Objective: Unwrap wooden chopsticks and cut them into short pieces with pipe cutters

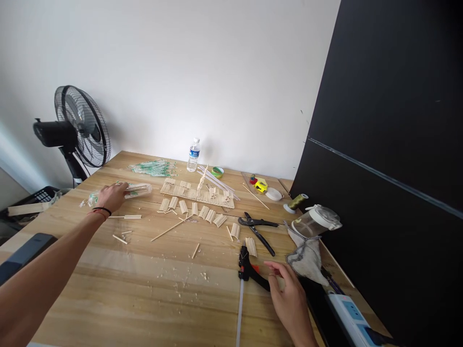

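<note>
My left hand (111,197) is closed over a clear plastic pack of wooden sticks (139,190); its fingertips are partly hidden. My right hand (289,296) is half curled with thumb and fingers apart, beside the handle of a black glue gun (246,265). A white glue stick (239,311) runs out of the gun's back. Small panels of sticks side by side (210,215) lie in a row across the table. Behind them stands a long stick-built base (188,193) with small pieces and a raised mast-like part (203,180) on it.
Black pliers (257,226) lie right of the panels. Farther back are a water bottle (193,155), green-wrapped sticks (154,167), a yellow tape measure (261,185) and a thread spool (296,202). A lidded jug (316,220) and power strip (349,313) line the right; a phone (27,253) lies left.
</note>
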{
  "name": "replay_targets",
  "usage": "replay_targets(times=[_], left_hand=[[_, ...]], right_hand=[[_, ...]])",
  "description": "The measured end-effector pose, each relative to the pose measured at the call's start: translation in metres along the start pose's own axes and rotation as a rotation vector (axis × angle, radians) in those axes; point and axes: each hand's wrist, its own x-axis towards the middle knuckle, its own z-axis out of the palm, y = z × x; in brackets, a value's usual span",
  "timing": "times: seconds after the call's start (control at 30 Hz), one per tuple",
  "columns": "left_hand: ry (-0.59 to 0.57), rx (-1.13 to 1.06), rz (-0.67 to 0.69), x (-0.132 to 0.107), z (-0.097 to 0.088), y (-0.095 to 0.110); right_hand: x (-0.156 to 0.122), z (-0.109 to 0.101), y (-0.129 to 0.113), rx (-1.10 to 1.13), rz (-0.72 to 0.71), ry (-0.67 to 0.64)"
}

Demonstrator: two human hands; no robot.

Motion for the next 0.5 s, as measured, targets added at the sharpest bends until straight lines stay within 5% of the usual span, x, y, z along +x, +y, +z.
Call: replay_targets(times=[0.13,0.27,0.37,0.5], left_hand=[[0.108,-0.018,0.001,-0.013,-0.028,0.018],[0.082,-0.143,0.11,-0.039,-0.045,0.051],[0.055,-0.363,0.315,-0.082,-0.04,0.083],[0.064,-0.298,0.569,-0.154,-0.017,0.115]], right_hand=[[0.004,0.008,-0.016,0.092,-0.011,-0.041],[0.006,0.024,-0.058,0.281,-0.004,-0.264],[0.005,0.035,-0.1,0.528,0.076,-0.436],[0.004,0.041,-0.138,0.847,0.204,-0.657]])
